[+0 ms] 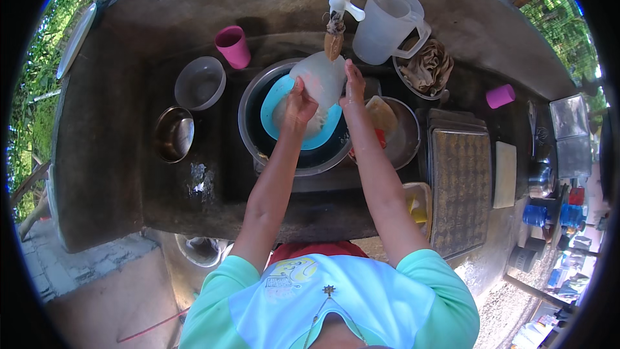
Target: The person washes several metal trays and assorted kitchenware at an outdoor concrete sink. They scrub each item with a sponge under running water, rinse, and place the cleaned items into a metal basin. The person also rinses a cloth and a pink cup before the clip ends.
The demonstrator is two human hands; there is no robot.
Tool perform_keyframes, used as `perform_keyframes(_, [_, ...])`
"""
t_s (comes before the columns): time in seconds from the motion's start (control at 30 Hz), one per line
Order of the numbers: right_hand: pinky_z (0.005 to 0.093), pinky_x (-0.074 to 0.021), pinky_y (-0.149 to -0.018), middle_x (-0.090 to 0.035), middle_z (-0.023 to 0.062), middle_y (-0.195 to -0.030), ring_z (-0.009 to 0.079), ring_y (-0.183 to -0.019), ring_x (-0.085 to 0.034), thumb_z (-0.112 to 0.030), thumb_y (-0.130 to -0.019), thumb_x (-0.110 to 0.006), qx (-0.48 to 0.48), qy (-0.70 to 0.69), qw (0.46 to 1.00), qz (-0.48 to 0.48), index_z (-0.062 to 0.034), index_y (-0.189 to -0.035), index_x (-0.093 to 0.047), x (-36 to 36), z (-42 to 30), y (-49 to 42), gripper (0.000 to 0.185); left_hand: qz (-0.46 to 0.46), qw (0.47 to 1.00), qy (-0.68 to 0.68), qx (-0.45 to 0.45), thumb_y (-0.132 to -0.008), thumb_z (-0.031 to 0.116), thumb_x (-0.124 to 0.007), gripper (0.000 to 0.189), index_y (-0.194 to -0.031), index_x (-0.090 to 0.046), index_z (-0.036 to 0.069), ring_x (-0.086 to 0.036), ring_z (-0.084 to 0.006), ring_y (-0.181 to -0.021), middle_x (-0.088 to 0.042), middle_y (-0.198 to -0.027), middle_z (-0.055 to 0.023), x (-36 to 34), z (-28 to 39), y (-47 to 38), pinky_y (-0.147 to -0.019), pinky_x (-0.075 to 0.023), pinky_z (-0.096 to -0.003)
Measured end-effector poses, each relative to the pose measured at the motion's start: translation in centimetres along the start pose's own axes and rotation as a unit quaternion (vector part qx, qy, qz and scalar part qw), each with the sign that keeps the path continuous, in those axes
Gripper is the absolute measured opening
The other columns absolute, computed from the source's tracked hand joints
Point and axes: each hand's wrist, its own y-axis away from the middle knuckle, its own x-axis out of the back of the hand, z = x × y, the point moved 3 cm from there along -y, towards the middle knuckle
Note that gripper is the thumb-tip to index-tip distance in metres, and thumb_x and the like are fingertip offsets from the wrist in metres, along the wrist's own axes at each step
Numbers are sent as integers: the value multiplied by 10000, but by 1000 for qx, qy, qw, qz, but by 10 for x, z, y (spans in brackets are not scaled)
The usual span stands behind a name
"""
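Both my hands grip a translucent whitish plastic bowl (317, 72) by its opposite sides, tilted below the tap. My left hand (301, 103) holds its near left edge, thumb on top. On its right edge is my right hand (353, 82), fingers up along the side. A white-handled tap (340, 2) on a blue pipe hangs just above, with a brown covering (333, 46) tied to its spout. Underneath, a turquoise plastic basin (269, 102) sits inside a large metal basin (247, 138) of dark-looking water. Another pale item in the turquoise basin is partly hidden by my left hand.
Left stand a clear bowl (200, 82), a steel bowl (175, 134) and a pink cup (233, 47). Right are a plastic pitcher (382, 24), a bowl with crumpled cloth (428, 68), a metal bowl (409, 131), stacked baking trays (460, 189) and a purple cup (500, 96).
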Motion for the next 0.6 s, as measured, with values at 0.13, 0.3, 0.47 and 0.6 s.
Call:
perform_keyframes(0.13, [366, -482, -776, -581, 103, -1039, 208, -918, -565, -177, -754, -712, -183, 10, 970, -156, -39, -1095, -572, 0, -10, 0, 394, 0, 993, -114, 43, -903, 210, -533, 429, -1280, -400, 54, -473, -231, -1163, -497, -1253, -110, 7, -2, 12, -998, -392, -403])
perform_keyframes(0.3, [339, -478, -760, -606, 96, -965, 187, -887, -579, -160, -771, -678, -40, 315, 902, -293, -18, -1067, -579, -24, -24, 8, 343, 19, 959, -279, 44, -834, 434, -603, 655, -1341, -342, 110, -393, -246, -1227, -419, -1314, -123, -12, 11, 24, -1014, -346, -423])
perform_keyframes(0.47, [391, -368, -878, -523, 167, -1040, 322, -1029, -482, -167, -880, -507, 271, 434, 797, -319, -24, -1011, -563, -43, 14, 21, 202, -108, 964, -210, 123, -767, 552, -622, 765, -1342, -348, 128, -401, -258, -1217, -418, -1318, -104, -40, 7, 13, -1004, -337, -434])
perform_keyframes(0.6, [434, -376, -813, -456, 170, -1007, 353, -953, -471, -171, -841, -528, 269, 471, 839, -38, -48, -1044, -478, -35, 13, -1, 242, -43, 943, -315, 99, -684, 450, -719, 872, -1355, -303, 81, -400, -266, -1215, -429, -1297, -121, -47, -20, 22, -975, -362, -402])
